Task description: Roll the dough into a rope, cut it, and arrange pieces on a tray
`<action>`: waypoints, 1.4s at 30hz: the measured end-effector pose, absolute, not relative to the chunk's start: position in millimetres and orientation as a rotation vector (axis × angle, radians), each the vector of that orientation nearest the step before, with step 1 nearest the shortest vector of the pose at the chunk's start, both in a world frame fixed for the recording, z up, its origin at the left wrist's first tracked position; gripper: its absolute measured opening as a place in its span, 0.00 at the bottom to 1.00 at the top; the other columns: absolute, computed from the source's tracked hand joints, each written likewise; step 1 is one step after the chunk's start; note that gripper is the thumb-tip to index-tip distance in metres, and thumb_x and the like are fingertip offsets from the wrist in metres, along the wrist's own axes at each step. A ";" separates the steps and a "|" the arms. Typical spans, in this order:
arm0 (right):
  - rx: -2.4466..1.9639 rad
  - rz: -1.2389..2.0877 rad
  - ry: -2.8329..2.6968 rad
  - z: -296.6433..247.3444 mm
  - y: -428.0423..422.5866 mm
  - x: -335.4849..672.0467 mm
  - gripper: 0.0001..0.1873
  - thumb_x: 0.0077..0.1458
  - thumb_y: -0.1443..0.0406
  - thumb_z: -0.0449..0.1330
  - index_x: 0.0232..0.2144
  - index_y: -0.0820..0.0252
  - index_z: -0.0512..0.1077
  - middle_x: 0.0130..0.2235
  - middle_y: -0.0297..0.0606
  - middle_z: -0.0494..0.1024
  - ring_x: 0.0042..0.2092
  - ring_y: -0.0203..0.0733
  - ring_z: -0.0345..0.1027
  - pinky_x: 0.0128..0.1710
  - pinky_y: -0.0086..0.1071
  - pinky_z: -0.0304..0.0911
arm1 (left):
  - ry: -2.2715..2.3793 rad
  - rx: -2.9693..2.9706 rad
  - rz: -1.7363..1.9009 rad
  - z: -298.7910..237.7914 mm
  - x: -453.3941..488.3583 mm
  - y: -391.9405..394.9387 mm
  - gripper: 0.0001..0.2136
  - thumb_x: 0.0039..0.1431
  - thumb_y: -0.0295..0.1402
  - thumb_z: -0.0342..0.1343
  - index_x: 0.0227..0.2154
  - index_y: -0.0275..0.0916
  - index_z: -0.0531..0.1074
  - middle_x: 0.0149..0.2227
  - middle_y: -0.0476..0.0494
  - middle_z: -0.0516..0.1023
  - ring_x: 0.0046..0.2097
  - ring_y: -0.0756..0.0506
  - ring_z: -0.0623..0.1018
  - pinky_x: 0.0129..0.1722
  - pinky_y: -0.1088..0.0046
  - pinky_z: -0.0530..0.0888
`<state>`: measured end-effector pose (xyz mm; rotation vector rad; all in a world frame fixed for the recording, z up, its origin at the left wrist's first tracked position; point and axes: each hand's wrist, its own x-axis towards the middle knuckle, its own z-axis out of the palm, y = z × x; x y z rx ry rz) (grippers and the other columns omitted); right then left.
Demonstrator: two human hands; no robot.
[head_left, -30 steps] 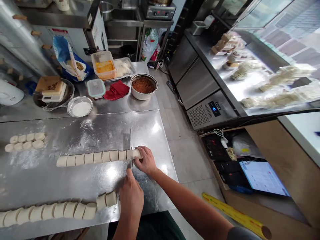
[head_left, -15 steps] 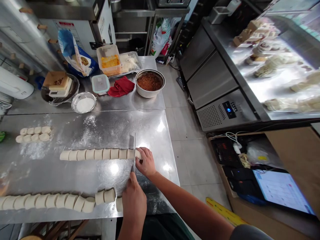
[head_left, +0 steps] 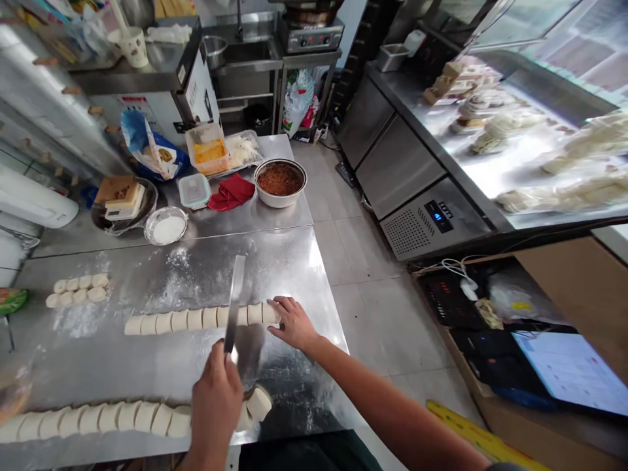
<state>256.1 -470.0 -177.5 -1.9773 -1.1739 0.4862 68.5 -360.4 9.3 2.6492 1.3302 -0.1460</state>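
My left hand [head_left: 216,396] is wrapped round the handle of a knife [head_left: 235,291]. Its long blade passes over a row of cut dough pieces [head_left: 179,320] and hides part of it. My right hand [head_left: 294,324] has its fingers stretched out and thumb apart, with the fingertips at the right end of that row. A second row of thicker dough pieces [head_left: 103,418] lies along the near table edge, partly hidden behind my left hand. Small round dough pieces [head_left: 81,290] stand in two short lines on floured steel at the left.
Along the table's [head_left: 275,252] far side are a bowl of brown filling [head_left: 280,180], a red cloth [head_left: 231,192], a lidded box [head_left: 194,191], a flour bowl [head_left: 167,226] and a scale [head_left: 125,201]. A steel counter [head_left: 417,163] stands across the floor at right.
The knife has moved left from the row's right end, and its blade now shows its broad side. My right hand's thumb and fingers have spread from the end piece. The camera view has shifted.
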 end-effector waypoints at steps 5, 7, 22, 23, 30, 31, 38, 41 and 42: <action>-1.924 0.535 -1.198 -181.6 -464.1 262.4 0.31 0.51 0.70 0.65 0.58 0.55 0.70 0.53 0.42 0.73 0.56 0.49 0.65 0.59 0.44 0.69 | 1.079 2.994 -0.348 5.5 82.9 -245.2 0.22 0.71 0.32 0.42 0.63 0.48 0.69 0.65 0.43 0.74 0.48 0.41 0.82 0.47 0.64 0.78; -1.930 0.534 -1.177 -180.4 -465.8 258.1 0.31 0.49 0.72 0.63 0.56 0.55 0.70 0.53 0.42 0.73 0.55 0.49 0.65 0.59 0.44 0.69 | 0.875 3.022 -0.509 -0.8 114.1 -199.6 0.25 0.69 0.27 0.42 0.64 0.49 0.70 0.67 0.43 0.71 0.48 0.42 0.82 0.50 0.62 0.77; -1.866 0.651 -1.155 -122.6 -513.5 172.0 0.24 0.64 0.59 0.61 0.61 0.46 0.70 0.58 0.44 0.76 0.62 0.58 0.67 0.64 0.58 0.65 | 1.044 2.742 -0.391 42.7 -61.6 -270.7 0.16 0.69 0.36 0.50 0.56 0.54 0.74 0.57 0.48 0.81 0.62 0.43 0.76 0.67 0.65 0.70; -1.797 0.714 -1.254 -117.5 -517.0 153.1 0.27 0.62 0.58 0.63 0.63 0.45 0.69 0.60 0.43 0.75 0.65 0.58 0.65 0.66 0.59 0.62 | 1.004 2.709 -0.504 36.0 -82.2 -281.3 0.17 0.69 0.37 0.51 0.57 0.55 0.74 0.59 0.48 0.80 0.64 0.42 0.74 0.69 0.63 0.67; -1.853 0.756 -1.507 -128.8 -500.4 56.5 0.48 0.51 0.64 0.70 0.72 0.51 0.59 0.66 0.48 0.70 0.69 0.58 0.60 0.71 0.55 0.55 | 0.438 2.713 -0.733 -40.7 -89.0 -280.7 0.37 0.59 0.37 0.61 0.72 0.45 0.58 0.68 0.38 0.68 0.71 0.33 0.64 0.74 0.48 0.57; -1.908 0.737 -1.489 -132.4 -499.3 51.3 0.45 0.52 0.65 0.69 0.70 0.51 0.62 0.64 0.47 0.72 0.66 0.57 0.63 0.68 0.54 0.59 | 0.354 2.714 -0.741 -47.5 -84.4 -279.7 0.37 0.58 0.37 0.62 0.71 0.44 0.59 0.67 0.36 0.69 0.71 0.33 0.64 0.74 0.46 0.57; -2.177 0.683 -1.215 -134.9 -515.1 27.1 0.38 0.50 0.56 0.73 0.62 0.55 0.70 0.59 0.47 0.74 0.59 0.54 0.66 0.59 0.46 0.69 | 0.046 2.705 -0.696 -51.6 -100.9 -288.2 0.29 0.58 0.36 0.62 0.64 0.42 0.69 0.61 0.38 0.74 0.65 0.35 0.70 0.72 0.52 0.58; -2.250 0.680 -1.271 -128.5 -520.4 20.4 0.45 0.49 0.56 0.74 0.67 0.56 0.65 0.63 0.49 0.71 0.63 0.58 0.64 0.61 0.48 0.67 | 0.139 2.766 -0.643 -42.4 -115.4 -287.5 0.34 0.58 0.37 0.62 0.68 0.39 0.64 0.65 0.35 0.70 0.68 0.34 0.66 0.72 0.52 0.57; -2.277 0.675 -1.281 -125.8 -521.6 19.4 0.44 0.50 0.58 0.73 0.66 0.56 0.65 0.63 0.49 0.71 0.63 0.58 0.63 0.61 0.48 0.67 | 0.182 2.787 -0.631 -39.6 -119.3 -285.5 0.36 0.57 0.36 0.62 0.68 0.38 0.63 0.65 0.34 0.69 0.68 0.33 0.65 0.71 0.52 0.57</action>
